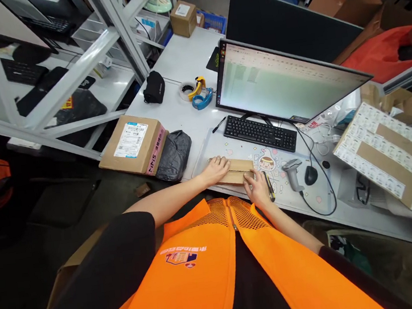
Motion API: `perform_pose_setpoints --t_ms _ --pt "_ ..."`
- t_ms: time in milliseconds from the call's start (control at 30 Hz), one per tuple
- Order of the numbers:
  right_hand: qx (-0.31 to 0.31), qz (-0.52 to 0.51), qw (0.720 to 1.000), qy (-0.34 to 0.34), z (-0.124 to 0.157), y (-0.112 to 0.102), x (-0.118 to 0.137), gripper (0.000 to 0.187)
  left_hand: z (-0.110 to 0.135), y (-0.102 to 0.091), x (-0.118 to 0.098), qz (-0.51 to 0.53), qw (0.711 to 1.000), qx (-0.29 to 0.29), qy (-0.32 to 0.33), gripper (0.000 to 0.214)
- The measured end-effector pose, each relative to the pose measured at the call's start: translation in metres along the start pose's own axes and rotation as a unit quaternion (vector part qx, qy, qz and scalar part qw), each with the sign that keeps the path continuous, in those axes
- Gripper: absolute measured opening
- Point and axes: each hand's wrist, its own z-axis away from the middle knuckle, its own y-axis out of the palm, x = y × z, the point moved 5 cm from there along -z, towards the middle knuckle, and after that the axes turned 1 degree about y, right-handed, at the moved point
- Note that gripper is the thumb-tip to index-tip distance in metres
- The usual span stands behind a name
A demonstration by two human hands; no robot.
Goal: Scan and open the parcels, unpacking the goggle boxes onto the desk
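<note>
A small flat cardboard box lies on the white desk mat near the desk's front edge. My left hand grips its left end, fingers curled over the top. My right hand holds the box's near right corner with bent fingers. A black and yellow cutter or pen lies along the outer side of my right hand; whether that hand holds it is unclear.
Behind the box are a black keyboard and a lit monitor. A barcode scanner and mouse sit to the right. A labelled parcel and a black bag lie to the left, with tape dispensers further back.
</note>
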Motion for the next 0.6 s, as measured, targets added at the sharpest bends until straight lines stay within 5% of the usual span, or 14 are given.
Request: perform_pose_setpoints --t_ms 233,467,600 --pt "0.029 0.054 0.998 -0.017 0.000 0.000 0.003 0.037 -0.007 -0.008 0.007 -0.032 0.999 0.033 0.021 0.048" --pt "0.080 0.058 0.994 -0.038 -0.006 -0.003 0.009 0.031 -0.047 -0.033 0.037 -0.027 0.992 0.045 -0.112 0.042" --pt "0.122 0.095 0.988 -0.006 -0.018 -0.014 0.016 0.046 -0.059 -0.032 0.044 -0.011 0.987 0.045 -0.153 0.042"
